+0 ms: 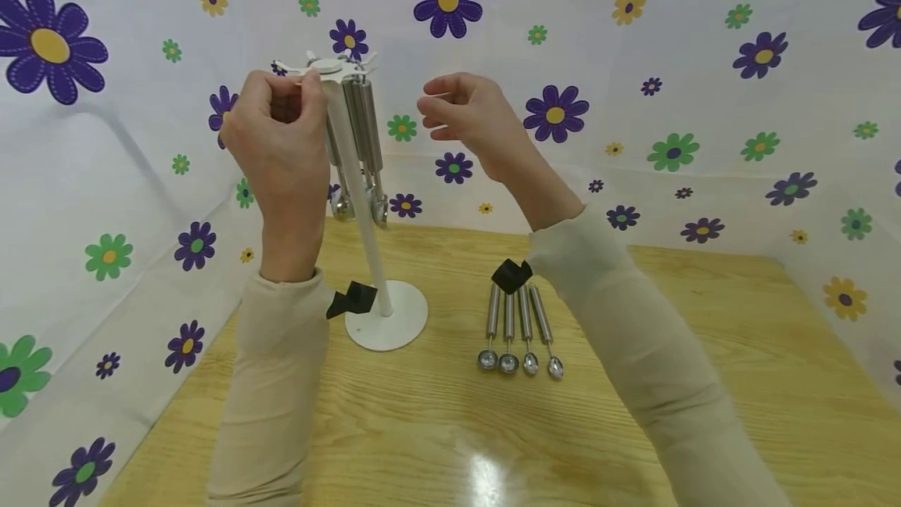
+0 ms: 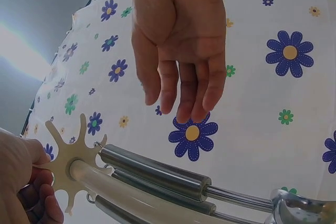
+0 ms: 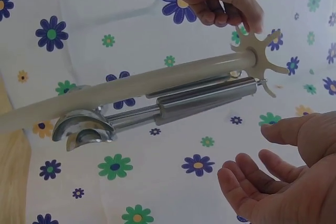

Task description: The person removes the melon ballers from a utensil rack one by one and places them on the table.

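Observation:
A white stand (image 1: 375, 260) with a round base and a star-shaped top with hooked arms stands left of centre. My left hand (image 1: 278, 127) pinches one arm of that top between thumb and fingers. Several steel-handled utensils (image 1: 371, 127) hang from the other arms, with rounded scoop ends (image 3: 84, 124) pointing down. To the right of the stand my right hand (image 1: 473, 117) is raised in the air, fingers loosely bent and apart from the utensils. In the right wrist view nothing lies between its fingers (image 3: 244, 182).
Several steel utensils (image 1: 510, 319) with small round and oval bowls lie side by side on the wooden table (image 1: 394, 421), below my right forearm. White cloth walls (image 1: 704, 100) with printed flowers enclose the back and sides. A black wrist mount (image 1: 511, 275) sits on each sleeve.

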`<state>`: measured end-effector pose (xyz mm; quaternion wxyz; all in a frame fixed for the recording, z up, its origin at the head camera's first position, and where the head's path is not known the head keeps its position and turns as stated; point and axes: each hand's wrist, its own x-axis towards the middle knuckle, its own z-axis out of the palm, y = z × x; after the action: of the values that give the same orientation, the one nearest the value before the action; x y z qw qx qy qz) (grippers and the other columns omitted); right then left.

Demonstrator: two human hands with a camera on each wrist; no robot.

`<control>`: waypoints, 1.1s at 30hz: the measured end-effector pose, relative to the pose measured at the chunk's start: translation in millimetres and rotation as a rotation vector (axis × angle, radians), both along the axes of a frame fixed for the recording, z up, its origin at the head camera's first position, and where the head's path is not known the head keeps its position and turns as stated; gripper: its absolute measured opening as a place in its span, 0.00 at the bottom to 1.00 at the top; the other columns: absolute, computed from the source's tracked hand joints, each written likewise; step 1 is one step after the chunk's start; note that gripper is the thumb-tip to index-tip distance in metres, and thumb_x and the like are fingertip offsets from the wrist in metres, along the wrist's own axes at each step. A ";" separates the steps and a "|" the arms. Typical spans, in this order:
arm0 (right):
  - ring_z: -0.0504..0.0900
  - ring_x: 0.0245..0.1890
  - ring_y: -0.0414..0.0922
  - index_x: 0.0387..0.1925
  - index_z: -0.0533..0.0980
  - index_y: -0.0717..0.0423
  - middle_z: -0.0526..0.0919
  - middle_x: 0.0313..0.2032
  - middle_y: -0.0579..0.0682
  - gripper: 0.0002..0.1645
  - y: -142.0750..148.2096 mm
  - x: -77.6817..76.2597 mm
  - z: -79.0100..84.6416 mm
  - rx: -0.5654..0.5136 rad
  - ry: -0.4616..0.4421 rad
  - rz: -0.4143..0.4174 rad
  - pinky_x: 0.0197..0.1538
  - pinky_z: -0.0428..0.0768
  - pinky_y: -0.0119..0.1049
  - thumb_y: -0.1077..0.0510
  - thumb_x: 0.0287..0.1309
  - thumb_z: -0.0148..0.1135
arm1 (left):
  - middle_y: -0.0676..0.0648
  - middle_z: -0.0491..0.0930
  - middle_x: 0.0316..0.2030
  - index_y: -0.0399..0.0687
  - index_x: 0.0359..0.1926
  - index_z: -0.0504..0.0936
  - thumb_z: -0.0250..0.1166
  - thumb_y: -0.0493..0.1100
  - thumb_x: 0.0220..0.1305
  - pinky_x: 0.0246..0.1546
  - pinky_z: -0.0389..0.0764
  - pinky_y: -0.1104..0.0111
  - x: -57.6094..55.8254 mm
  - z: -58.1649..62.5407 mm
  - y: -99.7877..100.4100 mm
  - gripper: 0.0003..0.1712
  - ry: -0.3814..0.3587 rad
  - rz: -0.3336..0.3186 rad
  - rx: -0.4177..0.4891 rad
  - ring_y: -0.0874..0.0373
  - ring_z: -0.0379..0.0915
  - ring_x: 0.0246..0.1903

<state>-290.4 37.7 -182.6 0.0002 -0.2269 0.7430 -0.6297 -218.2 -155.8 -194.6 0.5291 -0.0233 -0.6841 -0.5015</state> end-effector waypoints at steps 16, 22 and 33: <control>0.84 0.51 0.48 0.64 0.74 0.63 0.82 0.55 0.55 0.23 -46.6 6.7 -6.5 -0.006 0.068 0.082 0.55 0.82 0.35 0.58 0.72 0.63 | 0.44 0.84 0.33 0.38 0.40 0.85 0.66 0.45 0.72 0.36 0.77 0.75 -0.1 0.8 2.3 0.13 -0.004 -0.016 0.003 0.63 0.75 0.30; 0.84 0.49 0.48 0.60 0.76 0.64 0.82 0.52 0.55 0.19 -51.8 6.2 -13.2 -0.028 0.086 0.118 0.54 0.82 0.36 0.61 0.72 0.63 | 0.44 0.84 0.33 0.38 0.41 0.85 0.66 0.45 0.72 0.37 0.78 0.75 0.7 0.5 2.2 0.13 -0.009 -0.016 0.002 0.63 0.75 0.30; 0.84 0.49 0.49 0.60 0.78 0.66 0.83 0.52 0.59 0.19 -44.3 5.6 -8.9 0.072 0.091 0.204 0.54 0.83 0.36 0.61 0.73 0.61 | 0.48 0.82 0.31 0.38 0.39 0.85 0.66 0.46 0.72 0.36 0.76 0.74 1.4 2.6 -1.1 0.13 -0.028 0.000 -0.017 0.62 0.74 0.30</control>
<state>-284.8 -6.7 -191.4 0.0386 -0.3295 0.7373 -0.5885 -216.7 -156.9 -192.0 0.5194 -0.0206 -0.6957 -0.4959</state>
